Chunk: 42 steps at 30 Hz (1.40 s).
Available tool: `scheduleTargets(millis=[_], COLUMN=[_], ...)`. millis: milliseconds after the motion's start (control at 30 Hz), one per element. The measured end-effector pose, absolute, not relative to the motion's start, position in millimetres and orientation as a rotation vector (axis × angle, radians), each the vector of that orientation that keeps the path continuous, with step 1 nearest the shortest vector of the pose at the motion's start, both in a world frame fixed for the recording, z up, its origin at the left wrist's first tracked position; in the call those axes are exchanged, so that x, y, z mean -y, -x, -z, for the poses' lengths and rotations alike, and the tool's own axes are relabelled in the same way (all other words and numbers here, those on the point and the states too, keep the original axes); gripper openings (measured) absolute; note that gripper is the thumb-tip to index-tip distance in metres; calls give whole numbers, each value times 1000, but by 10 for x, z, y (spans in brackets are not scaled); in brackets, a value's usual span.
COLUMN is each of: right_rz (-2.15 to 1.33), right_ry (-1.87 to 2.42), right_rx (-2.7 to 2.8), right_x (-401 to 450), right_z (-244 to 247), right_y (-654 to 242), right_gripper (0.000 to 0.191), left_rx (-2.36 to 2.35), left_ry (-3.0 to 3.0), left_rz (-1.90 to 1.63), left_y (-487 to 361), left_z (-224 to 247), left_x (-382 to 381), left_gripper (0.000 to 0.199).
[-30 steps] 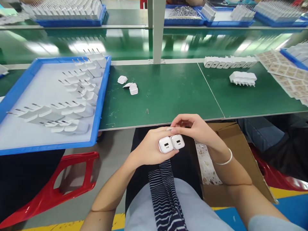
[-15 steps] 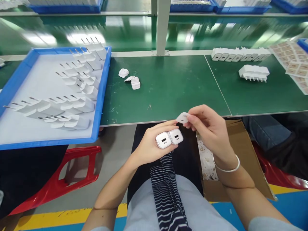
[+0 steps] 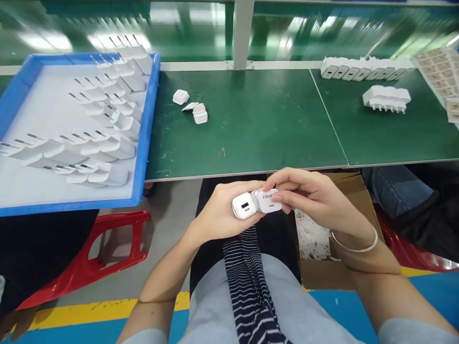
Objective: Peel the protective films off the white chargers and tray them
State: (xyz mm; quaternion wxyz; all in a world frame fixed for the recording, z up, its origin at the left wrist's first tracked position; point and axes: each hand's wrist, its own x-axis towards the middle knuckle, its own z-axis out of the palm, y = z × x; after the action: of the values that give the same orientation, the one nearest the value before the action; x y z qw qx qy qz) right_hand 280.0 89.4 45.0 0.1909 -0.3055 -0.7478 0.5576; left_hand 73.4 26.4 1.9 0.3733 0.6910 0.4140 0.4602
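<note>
Stretching across the scene, the green desk ends just beyond both hands, so anything that slips has only the lap beneath it. On the left, the blue-rimmed tray carries crowded chargers with prongs up; a knock against the rim could tip several, because they lean so close together. An open carton sits at the near right, where a dropped piece could easily be lost.

The right grip pinches a small part between thumb and fingers, while the left grip wraps around two white chargers, side by side, near the desk's front edge. Squeezing unevenly could slide one charger past its neighbour. The pinched part is a thin lettered cover, which lies over the right-hand charger's end; I cannot tell whether it sits flush. A tilted pinch could leave it crooked or scuff its face, and smooth plastic could let it skid loose. Smallest is the cover's slot: turned slightly, it might miss the opening behind.
</note>
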Motion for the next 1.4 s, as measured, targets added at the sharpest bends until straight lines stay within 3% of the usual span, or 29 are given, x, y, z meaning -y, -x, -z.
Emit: scheduleTargets(millis=[633, 833, 1167, 1400], right_rz=[-1641, -1503, -1444, -1519], right_ry=[922, 948, 962, 1015], right_rx=[2152, 2242, 2379, 2065], right_x=[-910, -912, -990, -1011], right_z=[-435, -428, -387, 52], right_y=[-2806, -2815, -2818, -2744], right_gripper=[16, 10, 13, 34], left_rx=[-1037, -1036, -990, -1051], left_ry=[-1909, -1880, -1760, -1432], left_rz=[-981, -989, -971, -1050], left_y=[-692, -687, -698, -695], left_z=[-61, -18, 24, 197], left_x=[-310, -345, -395, -369], left_gripper=[22, 34, 31, 42])
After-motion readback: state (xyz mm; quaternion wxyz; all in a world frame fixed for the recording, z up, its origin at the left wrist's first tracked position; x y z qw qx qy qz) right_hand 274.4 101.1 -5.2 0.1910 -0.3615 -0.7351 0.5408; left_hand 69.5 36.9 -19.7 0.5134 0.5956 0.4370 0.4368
